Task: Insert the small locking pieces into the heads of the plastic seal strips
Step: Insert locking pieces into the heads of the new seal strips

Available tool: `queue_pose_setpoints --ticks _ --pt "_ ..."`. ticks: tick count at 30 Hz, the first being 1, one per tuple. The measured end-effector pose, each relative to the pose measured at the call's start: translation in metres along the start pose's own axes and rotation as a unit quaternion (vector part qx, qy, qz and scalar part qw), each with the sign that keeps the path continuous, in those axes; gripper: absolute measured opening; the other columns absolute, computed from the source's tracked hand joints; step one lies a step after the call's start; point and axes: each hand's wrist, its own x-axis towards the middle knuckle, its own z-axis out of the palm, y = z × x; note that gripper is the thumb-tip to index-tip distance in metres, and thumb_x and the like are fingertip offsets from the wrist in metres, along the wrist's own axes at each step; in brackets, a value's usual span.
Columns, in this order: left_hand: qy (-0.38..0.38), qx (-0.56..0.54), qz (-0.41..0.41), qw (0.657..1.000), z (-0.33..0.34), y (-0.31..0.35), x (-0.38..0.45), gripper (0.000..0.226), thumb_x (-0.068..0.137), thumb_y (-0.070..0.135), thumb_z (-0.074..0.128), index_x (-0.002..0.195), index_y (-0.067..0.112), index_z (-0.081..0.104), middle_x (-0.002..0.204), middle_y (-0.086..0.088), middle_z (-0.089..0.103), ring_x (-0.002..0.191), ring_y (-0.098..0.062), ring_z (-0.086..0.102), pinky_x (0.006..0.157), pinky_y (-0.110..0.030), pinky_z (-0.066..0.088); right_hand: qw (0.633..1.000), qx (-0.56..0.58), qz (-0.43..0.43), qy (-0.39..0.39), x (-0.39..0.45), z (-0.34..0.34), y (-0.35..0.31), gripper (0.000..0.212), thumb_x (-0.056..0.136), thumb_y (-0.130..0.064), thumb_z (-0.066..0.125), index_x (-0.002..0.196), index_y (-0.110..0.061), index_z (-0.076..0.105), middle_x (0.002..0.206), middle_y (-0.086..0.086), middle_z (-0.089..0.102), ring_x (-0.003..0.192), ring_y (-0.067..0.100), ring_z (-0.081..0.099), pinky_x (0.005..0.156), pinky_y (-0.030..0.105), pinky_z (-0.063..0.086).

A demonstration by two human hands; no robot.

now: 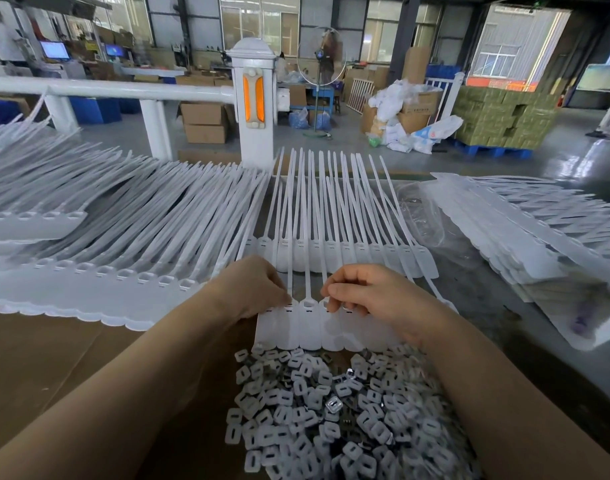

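- A joined row of white seal strips (310, 327) lies flat on the surface (54, 358), its wide tags toward the person and its thin tails pointing away.
- The left hand (255, 289) is at the left end of this row, fingers curled down, the fingertips pressing on the heads of the first strips.
- The right hand (369, 292) is over the right part of the same row, fingers bent, thumb and forefinger meeting just above a head. They seem to pinch a small locking piece there, but it is hidden by the fingers, so I cannot tell for sure.
- Between the two hands, two or three heads with their slots are uncovered.
- A big heap of locking pieces (331, 410) lies just in front of the row, between the two forearms, touching the near edge of the tags. Most are white with a slot; a few show metal.
- A second row of strips (348, 251) lies just beyond the hands, tails away.
- Large stacks of strips (106, 216) fill the left side, and another stack (525, 230) lies on the right.
- A clear plastic bag (421, 209) lies between the middle row and the right stack.
- Behind the surface stands a white post (256, 98) with an orange reflector.
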Motion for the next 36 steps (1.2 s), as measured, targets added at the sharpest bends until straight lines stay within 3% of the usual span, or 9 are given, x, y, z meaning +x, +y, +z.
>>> queue_pose_setpoints --ticks 5,8,11,14,20,26,30,33,36 --pt "0.045 0.068 0.149 0.985 -0.001 0.003 -0.007 0.010 0.084 0.028 0.073 0.079 0.032 0.065 0.076 0.014 0.065 0.073 0.000 0.061 0.063 -0.014 0.046 1.000 -0.012 0.000 0.001 0.001 0.000 0.000 0.014 0.097 -0.024 0.059 0.091 -0.027 0.072 0.080 -0.011 0.075 0.062 -0.007 0.055 0.068 0.021 0.043" --pt "-0.064 0.019 0.259 0.963 -0.003 0.015 -0.019 0.018 0.079 0.024 0.078 0.073 0.038 0.069 0.075 0.020 0.066 0.067 0.005 0.057 0.061 -0.008 0.043 1.000 -0.009 -0.002 0.002 0.001 0.000 0.000 0.012 0.097 -0.023 0.060 0.091 -0.027 0.070 0.076 -0.014 0.073 0.062 -0.007 0.057 0.069 0.021 0.043" --pt "-0.172 0.013 0.298 0.939 0.002 0.023 -0.027 0.012 0.077 0.017 0.079 0.082 0.029 0.077 0.078 0.018 0.069 0.067 0.007 0.057 0.064 -0.005 0.040 1.000 -0.003 -0.003 0.005 0.001 0.001 0.000 0.010 0.097 -0.025 0.061 0.092 -0.027 0.069 0.072 -0.016 0.072 0.063 -0.009 0.061 0.070 0.021 0.042" --pt "-0.206 0.052 0.293 0.932 0.006 0.026 -0.029 0.015 0.079 0.017 0.078 0.090 0.026 0.077 0.083 0.019 0.071 0.073 0.010 0.062 0.069 -0.003 0.042 1.000 -0.004 -0.003 0.002 0.001 0.000 -0.001 0.010 0.096 -0.025 0.061 0.092 -0.026 0.070 0.073 -0.014 0.073 0.063 -0.009 0.061 0.070 0.021 0.042" --pt "-0.202 0.140 0.293 0.924 0.005 0.030 -0.031 0.004 0.081 0.027 0.075 0.084 0.028 0.075 0.072 0.022 0.065 0.071 0.015 0.057 0.066 0.002 0.037 1.000 -0.007 -0.005 0.003 0.000 0.000 -0.002 0.013 0.097 -0.023 0.060 0.091 -0.025 0.071 0.076 -0.011 0.074 0.064 -0.007 0.060 0.069 0.019 0.042" --pt "-0.192 0.160 0.289 0.924 0.006 0.033 -0.035 0.008 0.084 0.029 0.072 0.091 0.031 0.070 0.066 0.034 0.055 0.070 0.021 0.050 0.061 -0.006 0.034 1.000 -0.011 -0.006 0.008 0.001 0.001 0.000 0.014 0.097 -0.024 0.061 0.089 -0.027 0.072 0.076 -0.012 0.073 0.064 -0.007 0.060 0.072 0.024 0.042" --pt "-0.210 0.214 0.296 0.907 0.008 0.037 -0.037 0.009 0.089 0.026 0.063 0.086 0.023 0.070 0.074 0.015 0.063 0.070 0.005 0.057 0.062 -0.013 0.041 1.000 -0.006 -0.004 0.005 0.000 0.001 0.000 0.016 0.097 -0.024 0.060 0.088 -0.027 0.073 0.080 -0.009 0.075 0.063 -0.007 0.060 0.072 0.025 0.042" --pt "-0.227 0.237 0.292 0.898 0.007 0.039 -0.039 0.020 0.089 0.025 0.057 0.083 0.011 0.069 0.083 -0.003 0.069 0.077 -0.018 0.062 0.070 -0.031 0.051 1.000 -0.005 0.000 0.004 -0.001 0.000 0.000 0.016 0.097 -0.025 0.060 0.089 -0.026 0.073 0.081 -0.007 0.075 0.065 -0.005 0.060 0.072 0.025 0.043" --pt "-0.223 0.252 0.288 0.897 0.002 0.037 -0.039 0.012 0.089 0.026 0.058 0.085 0.018 0.067 0.079 0.007 0.065 0.074 -0.006 0.059 0.062 -0.020 0.046 1.000 -0.004 -0.004 0.002 -0.001 0.000 0.000 0.015 0.097 -0.025 0.060 0.090 -0.026 0.073 0.081 -0.007 0.076 0.067 -0.004 0.062 0.073 0.024 0.044"
